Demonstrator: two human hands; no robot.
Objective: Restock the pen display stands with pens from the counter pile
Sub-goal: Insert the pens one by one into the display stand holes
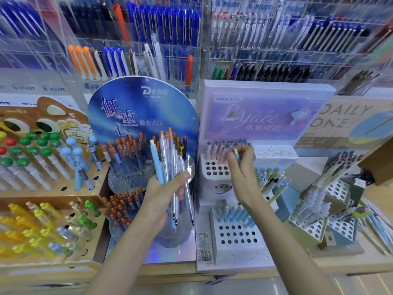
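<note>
- At the bottom of the frame, the table point(361, 267) carries a row of pen display stands.
- Just right of centre and low, the lower tier point(238, 250) of the lilac Lyaée stand point(265, 116) holds light blue pens point(236, 213) in its back rows, with open holes in front of them.
- Left of centre, the left hand point(163, 199) is closed round a bundle of pens point(172, 167). The pens are mostly clear-barrelled, with one light blue pen on the left side. The bundle stands upright in front of the round DERS stand point(136, 107).
- At centre right, the right hand point(242, 165) has curled fingers that pinch a pale-capped pen point(235, 152) over the holes of the Lyaée stand's upper tier point(212, 169).
- Pink pens point(219, 150) stand in that tier's back holes, just beside the fingers.
- At the left, a wooden stand point(63, 188) holds yellow, green-topped and blue pens.
- Across the top, clear acrylic racks point(204, 39) hold rows of Pilot pens.
</note>
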